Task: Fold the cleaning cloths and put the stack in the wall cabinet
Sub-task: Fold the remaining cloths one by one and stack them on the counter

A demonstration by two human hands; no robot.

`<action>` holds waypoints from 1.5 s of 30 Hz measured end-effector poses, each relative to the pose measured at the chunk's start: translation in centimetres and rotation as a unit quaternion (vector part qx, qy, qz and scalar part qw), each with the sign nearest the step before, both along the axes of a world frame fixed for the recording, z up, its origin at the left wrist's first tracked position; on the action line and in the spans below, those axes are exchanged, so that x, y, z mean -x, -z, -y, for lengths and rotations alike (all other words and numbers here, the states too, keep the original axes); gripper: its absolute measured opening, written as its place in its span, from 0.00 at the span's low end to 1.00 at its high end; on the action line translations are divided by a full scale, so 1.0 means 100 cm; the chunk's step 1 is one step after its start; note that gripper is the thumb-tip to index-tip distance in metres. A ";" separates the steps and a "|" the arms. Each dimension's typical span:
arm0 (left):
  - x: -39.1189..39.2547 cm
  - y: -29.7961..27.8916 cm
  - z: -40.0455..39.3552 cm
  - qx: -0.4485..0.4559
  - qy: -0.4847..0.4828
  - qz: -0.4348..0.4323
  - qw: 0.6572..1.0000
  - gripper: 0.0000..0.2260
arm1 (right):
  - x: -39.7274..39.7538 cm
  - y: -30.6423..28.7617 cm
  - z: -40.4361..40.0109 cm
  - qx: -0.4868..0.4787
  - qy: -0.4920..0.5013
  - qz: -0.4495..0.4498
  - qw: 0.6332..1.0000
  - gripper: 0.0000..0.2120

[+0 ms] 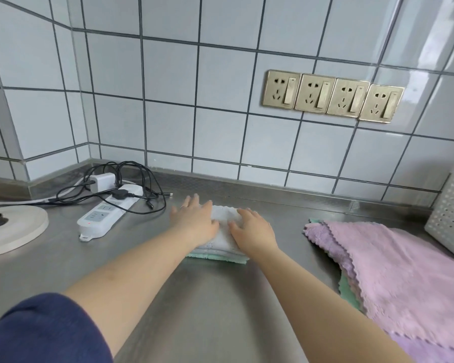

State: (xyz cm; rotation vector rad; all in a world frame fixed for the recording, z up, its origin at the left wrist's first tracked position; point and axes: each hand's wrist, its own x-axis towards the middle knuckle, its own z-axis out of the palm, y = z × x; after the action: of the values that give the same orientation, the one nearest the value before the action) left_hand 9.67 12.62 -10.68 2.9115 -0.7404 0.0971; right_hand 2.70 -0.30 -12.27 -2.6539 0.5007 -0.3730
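Folded stack (222,244): centre of steel counter (212,310); white cloth on top, green at bottom.
Left hand (194,222): flat, fingers straight, pressing stack's 9 o'clock side.
Right hand (253,227): flat, pressing 3 o'clock side.
Unfolded pile (393,271): pink cloths at 3 o'clock, well apart.
Handling (judged): light, soft, floppy, layers may slide; clamp from both ends, thumbs on top.

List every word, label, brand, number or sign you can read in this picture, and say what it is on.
No text can be read anywhere in this view.
Power strip: small marks by its sockets, too small and blurred to read.
White charger plugged into it: no print shows.
Four wall sockets: only slot holes and plain switches, no lettering visible.
Folded cloths under the hands, pink cloths: no tag or label shows.
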 end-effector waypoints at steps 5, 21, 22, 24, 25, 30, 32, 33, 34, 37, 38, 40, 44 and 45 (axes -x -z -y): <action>0.065 -0.014 0.031 0.069 0.176 0.143 0.972 0.18 | 0.052 -0.014 0.024 -0.012 -0.005 0.075 0.997 0.16; 0.223 -0.007 0.147 0.024 0.459 0.000 0.888 0.10 | 0.267 -0.032 0.142 0.016 0.104 -0.062 0.993 0.11; 0.227 -0.004 0.151 0.014 0.459 0.010 0.889 0.10 | 0.276 -0.029 0.146 0.020 0.093 -0.072 0.993 0.09; 0.228 -0.001 0.155 0.007 0.444 0.034 0.895 0.09 | 0.289 -0.023 0.150 0.026 0.071 -0.082 0.994 0.07; 0.228 -0.001 0.156 0.004 0.438 0.046 0.898 0.07 | 0.291 -0.019 0.152 0.036 0.070 -0.084 0.993 0.11; 0.229 0.002 0.160 -0.041 0.421 0.145 0.894 0.10 | 0.287 -0.002 0.153 0.183 0.062 -0.099 0.976 0.27; 0.226 0.005 0.165 -0.040 0.392 0.133 0.909 0.11 | 0.286 -0.002 0.152 0.238 0.078 -0.090 0.964 0.11; 0.224 0.005 0.169 -0.015 0.370 0.101 0.923 0.11 | 0.286 -0.002 0.153 0.258 0.085 -0.085 0.959 0.11; 0.220 0.005 0.172 0.030 0.345 0.056 0.937 0.11 | 0.287 -0.003 0.156 0.271 0.094 -0.087 0.954 0.12; 0.208 -0.006 0.178 0.210 0.266 -0.109 0.934 0.15 | 0.291 -0.010 0.174 0.290 0.147 -0.100 0.941 0.11; 0.205 -0.011 0.179 0.261 0.242 -0.156 0.921 0.15 | 0.293 -0.013 0.182 0.282 0.170 -0.101 0.939 0.12; 0.196 -0.019 0.180 0.333 0.211 -0.181 0.901 0.15 | 0.297 -0.019 0.195 0.259 0.208 -0.099 0.938 0.15; 0.183 -0.035 0.173 0.369 0.204 -0.077 0.904 0.14 | 0.302 -0.034 0.204 0.222 0.251 -0.076 0.939 0.15; 0.181 -0.041 0.169 0.371 0.213 -0.048 0.903 0.14 | 0.302 -0.041 0.205 0.217 0.256 -0.050 0.941 0.14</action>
State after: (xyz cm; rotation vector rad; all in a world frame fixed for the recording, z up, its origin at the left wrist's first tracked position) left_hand -8.41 -4.25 -6.57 1.9790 -1.0262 0.1464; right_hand -27.55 -20.82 -8.20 -2.9377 1.2856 -0.5548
